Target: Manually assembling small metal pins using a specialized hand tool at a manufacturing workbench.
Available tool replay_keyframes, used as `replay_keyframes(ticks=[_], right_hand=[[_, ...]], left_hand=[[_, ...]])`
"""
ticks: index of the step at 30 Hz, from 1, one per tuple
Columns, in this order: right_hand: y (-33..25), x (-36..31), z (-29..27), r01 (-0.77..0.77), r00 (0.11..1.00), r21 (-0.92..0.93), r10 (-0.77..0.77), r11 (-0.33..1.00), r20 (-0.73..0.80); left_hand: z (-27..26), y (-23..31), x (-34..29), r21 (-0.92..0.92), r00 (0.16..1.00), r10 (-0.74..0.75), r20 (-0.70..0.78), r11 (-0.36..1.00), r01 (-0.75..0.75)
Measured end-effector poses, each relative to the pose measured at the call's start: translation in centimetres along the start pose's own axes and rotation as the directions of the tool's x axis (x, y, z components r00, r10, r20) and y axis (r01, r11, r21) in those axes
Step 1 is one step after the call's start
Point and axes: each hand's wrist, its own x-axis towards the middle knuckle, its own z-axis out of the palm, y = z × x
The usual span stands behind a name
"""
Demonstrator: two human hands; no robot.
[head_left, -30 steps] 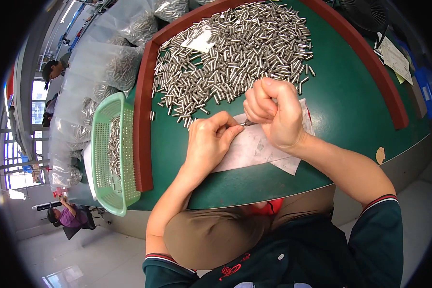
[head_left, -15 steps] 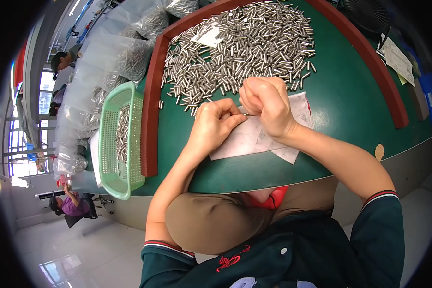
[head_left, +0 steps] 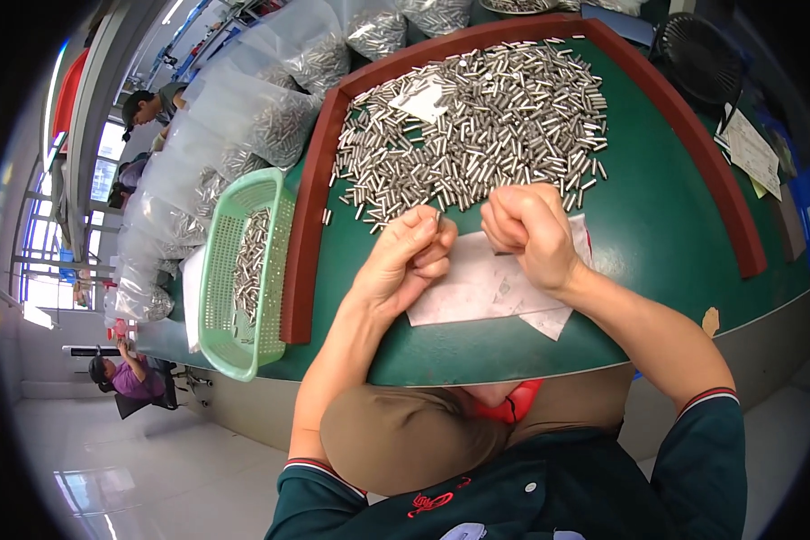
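My left hand (head_left: 407, 259) is closed, its palm side turned partly up, with a small metal pin (head_left: 438, 217) between thumb and forefinger. A short gap away, my right hand (head_left: 533, 232) is curled into a fist. Its fingers hide most of what they hold; a small dark edge shows under them. Both hands are over a stained whitish sheet (head_left: 459, 301) on the green tabletop. Just beyond them spreads a large heap of short steel pins (head_left: 522, 117), with a white paper scrap (head_left: 420, 99) lying on it.
Dark red wooden rails (head_left: 310, 225) border the pins. Left of them stands a green plastic basket (head_left: 214, 301) holding more pins. Clear bags of metal parts (head_left: 283, 126) line the far left. A black fan (head_left: 697, 58) and papers (head_left: 751, 153) are at right. Other people work at far left.
My hands, close together at a pin before, have moved apart. The left has rolled so its fingers show. The whole view has shifted slightly.
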Motion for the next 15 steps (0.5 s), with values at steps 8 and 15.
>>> replay_keyframes(ticks=[8, 15], right_hand=[[0.1, 0.28, -0.41, -0.032, 0.999, 0.022, 0.032, 0.999, -0.009], [-0.08, 0.47, -0.6, -0.044, 0.999, 0.035, 0.045, 0.998, -0.019]], left_hand=[[-0.85, 0.24, 0.21, -0.024, 0.997, 0.001, -0.076, 1.0, -0.003], [-0.12, 0.63, 0.16, 0.013, 0.989, 0.018, -0.148, 1.0, -0.016]])
